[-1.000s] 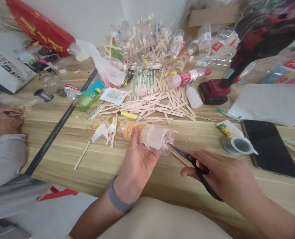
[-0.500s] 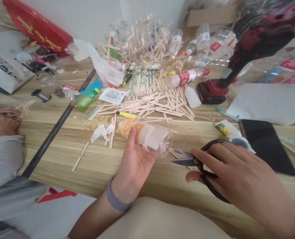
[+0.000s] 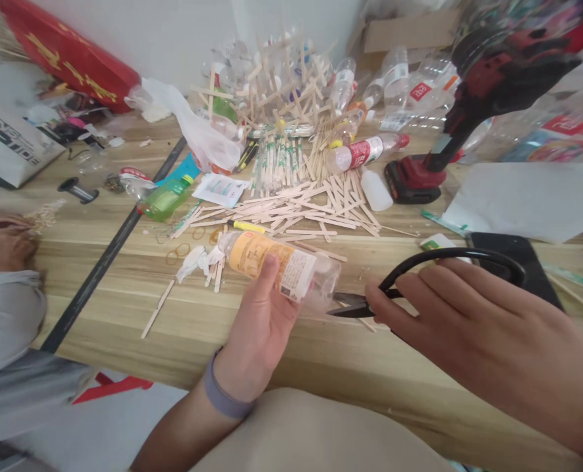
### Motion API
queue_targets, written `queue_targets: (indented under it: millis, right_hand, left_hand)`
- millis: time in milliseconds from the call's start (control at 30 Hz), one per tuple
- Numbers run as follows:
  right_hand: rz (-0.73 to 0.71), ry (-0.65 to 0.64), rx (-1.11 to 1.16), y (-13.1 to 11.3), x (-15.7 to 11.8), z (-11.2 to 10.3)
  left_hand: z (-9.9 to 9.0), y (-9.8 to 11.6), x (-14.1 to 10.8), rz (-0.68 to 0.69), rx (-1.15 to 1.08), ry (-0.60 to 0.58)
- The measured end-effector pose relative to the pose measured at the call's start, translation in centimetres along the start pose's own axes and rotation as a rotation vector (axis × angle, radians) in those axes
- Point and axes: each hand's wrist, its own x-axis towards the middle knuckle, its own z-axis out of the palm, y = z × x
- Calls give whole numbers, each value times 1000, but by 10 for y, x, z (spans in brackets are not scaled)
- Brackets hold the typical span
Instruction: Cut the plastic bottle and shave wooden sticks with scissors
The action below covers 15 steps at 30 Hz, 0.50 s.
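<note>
My left hand [image 3: 264,324] is wrapped round a clear plastic bottle [image 3: 276,262] with an orange and white label, tilted so its base points right. The fingers behind the bottle are hidden. In my right hand [image 3: 458,321] is a pair of black-handled scissors [image 3: 355,305], its blades slightly apart. The blade tips are at the bottle's base; whether they cut into the plastic I cannot tell. Behind the bottle lie wooden craft sticks [image 3: 291,213] and a yellow-handled tool [image 3: 247,226]. Crumpled white tissue [image 3: 193,261] lies to the left of it.
A red cordless power tool [image 3: 419,177] stands at right, near a black tablet-like slab [image 3: 507,246]. A green bottle [image 3: 168,196] and a wire spool [image 3: 78,190] lie at left. Another person's hands [image 3: 4,242] are at the far left edge. Many bottles crowd the back.
The bottle has rolled in my left hand, turning more of its label up. My right hand has turned the scissors, lifting their handles, and brought the blades closer to the bottle's base.
</note>
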Motion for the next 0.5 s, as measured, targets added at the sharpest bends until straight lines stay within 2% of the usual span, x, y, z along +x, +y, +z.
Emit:
queue_targets:
  millis: [67,133,267,400,467,500]
  right_hand:
    - [-32,-19,-10,-2,1,1]
    - [-7,-52,87,-6,-1,8]
    - [236,-184,598,-14,-7,27]
    - [482,-483,1117,-15,-9,28]
    - [552,-590,1297,-14,-9,26]
    - [542,-599,1356,-14,-10,25]
  left_hand:
    - [-1,-2,1,10,39,-1]
    - [-3,-3,2,14,76,-3]
    - [-8,-4,4,8,76,-39]
    - [-11,-1,8,-89,31,-41]
    - [-12,-1,10,-136,16,-41]
    - [-13,-1,11,-157,12,-53]
